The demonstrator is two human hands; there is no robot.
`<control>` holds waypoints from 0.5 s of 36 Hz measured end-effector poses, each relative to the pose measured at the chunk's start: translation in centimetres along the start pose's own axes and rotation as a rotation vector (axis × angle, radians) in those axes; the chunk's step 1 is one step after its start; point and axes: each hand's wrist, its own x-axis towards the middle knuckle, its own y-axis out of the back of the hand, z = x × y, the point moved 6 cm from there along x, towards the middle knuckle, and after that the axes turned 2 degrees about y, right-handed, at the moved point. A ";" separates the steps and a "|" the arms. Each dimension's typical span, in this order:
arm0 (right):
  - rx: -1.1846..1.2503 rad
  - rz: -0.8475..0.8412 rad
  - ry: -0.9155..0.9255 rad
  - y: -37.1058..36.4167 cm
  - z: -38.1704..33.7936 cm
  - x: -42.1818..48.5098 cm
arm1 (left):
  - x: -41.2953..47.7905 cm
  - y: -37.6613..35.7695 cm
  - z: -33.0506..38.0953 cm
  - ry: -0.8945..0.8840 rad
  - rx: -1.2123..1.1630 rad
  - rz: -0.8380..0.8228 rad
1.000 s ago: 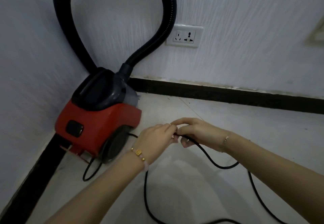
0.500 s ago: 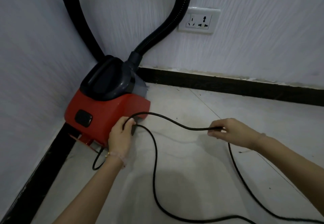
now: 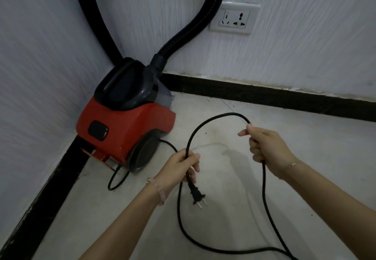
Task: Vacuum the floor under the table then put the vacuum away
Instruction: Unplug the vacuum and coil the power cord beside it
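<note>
Vacuum point(image 3: 124, 115) parked in corner, plug point(image 3: 197, 195) out of socket point(image 3: 235, 18). Left hand point(image 3: 181, 165), right hand point(image 3: 266, 147) both closed on cord point(image 3: 203, 125), looping it. Coiling unfinished; stowing likely remains.

Vacuum point(image 3: 124, 125) red body, dark grey top; hose point(image 3: 189, 29), cord point(image 3: 205, 125), skirting point(image 3: 264, 97) black; socket point(image 3: 235, 18) white; walls point(image 3: 305, 46) white, streaky texture.
</note>
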 end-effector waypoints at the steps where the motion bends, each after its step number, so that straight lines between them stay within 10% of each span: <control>1: 0.009 -0.004 -0.022 -0.5 0.3 -0.2 | 0.0 -0.2 0.0 0.016 -0.037 -0.011; 8: -0.103 -0.182 -0.117 -4.5 1.5 -2.3 | -0.2 1.7 0.7 -0.042 -0.075 0.138; 12: -0.176 -0.204 -0.124 -4.7 1.5 -2.5 | -1.2 0.4 0.2 0.001 0.083 -0.041; 18: -0.231 -0.321 -0.104 -6.1 1.6 -2.9 | -1.5 -0.5 -0.7 0.062 -0.307 -0.086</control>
